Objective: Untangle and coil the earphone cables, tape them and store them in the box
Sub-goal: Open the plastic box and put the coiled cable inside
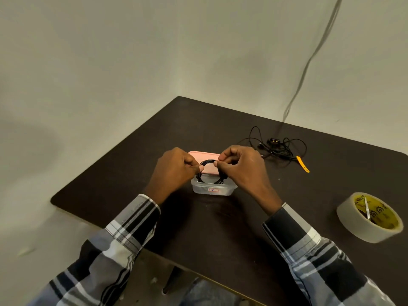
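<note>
A coiled black earphone cable (pixel 208 162) is pinched between both hands just above a small clear plastic box (pixel 213 189). My left hand (pixel 174 171) grips the coil's left side and my right hand (pixel 241 168) its right side, thumbs almost touching. The box's pink lid (pixel 204 154) lies right behind the box, partly hidden by my fingers. A second black earphone cable (pixel 277 146) lies tangled on the table to the right of my right hand.
A roll of pale tape (pixel 369 217) with a yellow core rests at the table's right edge. A yellow strap (pixel 302 164) lies beside the tangled cable. The dark table (pixel 220 228) ends close on the left and behind. A grey cord (pixel 309 62) hangs down the wall.
</note>
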`<action>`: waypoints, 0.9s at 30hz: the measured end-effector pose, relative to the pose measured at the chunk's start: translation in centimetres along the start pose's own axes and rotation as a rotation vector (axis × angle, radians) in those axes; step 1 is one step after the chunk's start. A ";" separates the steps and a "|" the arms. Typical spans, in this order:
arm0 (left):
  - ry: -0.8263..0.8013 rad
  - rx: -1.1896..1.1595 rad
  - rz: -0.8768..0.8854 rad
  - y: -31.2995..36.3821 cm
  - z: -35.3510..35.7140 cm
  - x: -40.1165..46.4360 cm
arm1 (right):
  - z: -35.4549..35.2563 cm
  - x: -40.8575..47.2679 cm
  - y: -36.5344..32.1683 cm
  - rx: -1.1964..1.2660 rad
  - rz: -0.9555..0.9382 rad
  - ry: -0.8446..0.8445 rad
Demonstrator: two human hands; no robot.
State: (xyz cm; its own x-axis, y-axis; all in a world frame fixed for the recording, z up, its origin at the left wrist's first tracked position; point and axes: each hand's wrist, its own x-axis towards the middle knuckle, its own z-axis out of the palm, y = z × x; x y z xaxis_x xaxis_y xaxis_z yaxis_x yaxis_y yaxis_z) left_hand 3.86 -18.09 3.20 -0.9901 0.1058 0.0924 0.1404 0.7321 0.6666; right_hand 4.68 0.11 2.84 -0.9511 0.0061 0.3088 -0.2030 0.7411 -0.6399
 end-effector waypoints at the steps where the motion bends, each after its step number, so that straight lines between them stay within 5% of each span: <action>1: -0.001 0.034 0.000 0.0 0.1 0.0 | 0.1 -0.1 -0.2 -0.071 -0.013 -0.004; 12: 0.029 0.221 -0.056 0.2 0.8 1.1 | 0.0 -0.5 -0.8 -0.579 -0.189 -0.118; 27: 0.306 0.022 -0.086 -3.2 0.0 1.0 | 3.9 0.9 -0.3 -0.141 -0.265 0.056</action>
State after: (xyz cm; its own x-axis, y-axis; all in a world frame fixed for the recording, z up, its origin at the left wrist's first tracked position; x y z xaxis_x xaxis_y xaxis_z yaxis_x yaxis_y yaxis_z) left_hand 2.44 -20.33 1.22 -0.9526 -0.1621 0.2573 0.0533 0.7440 0.6660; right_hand 3.02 -2.71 0.56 -0.8542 -0.1654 0.4929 -0.4041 0.8078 -0.4291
